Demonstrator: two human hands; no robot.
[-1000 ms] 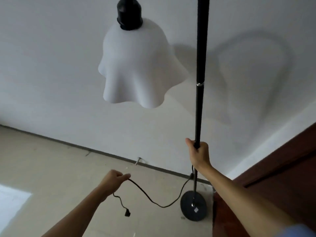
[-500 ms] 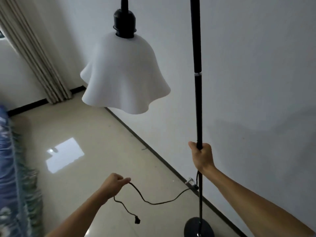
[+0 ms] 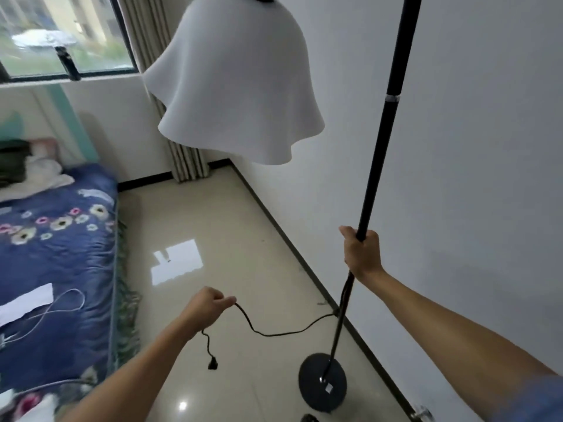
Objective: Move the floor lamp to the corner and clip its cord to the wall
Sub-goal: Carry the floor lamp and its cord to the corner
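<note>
Gripping pole (image 3: 374, 166), right hand (image 3: 362, 254)

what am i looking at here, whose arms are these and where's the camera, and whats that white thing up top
There is no machine here. A person wears a wide-angle camera on their head, looking forward and down, so the two bare arms reaching in from the bottom are their own.

The white thing is the wavy shade of a floor lamp. The right hand is wrapped around the lamp's thin black pole, which runs down to a round black base above the tiled floor; whether it touches I cannot tell.

The left hand pinches the lamp's black cord. One part sags across to the pole; the other hangs down and ends in a plug, unplugged.

Around them: a white wall on the right, a bed with a blue flowered cover on the left, and a window with a curtain at the far corner.
</note>
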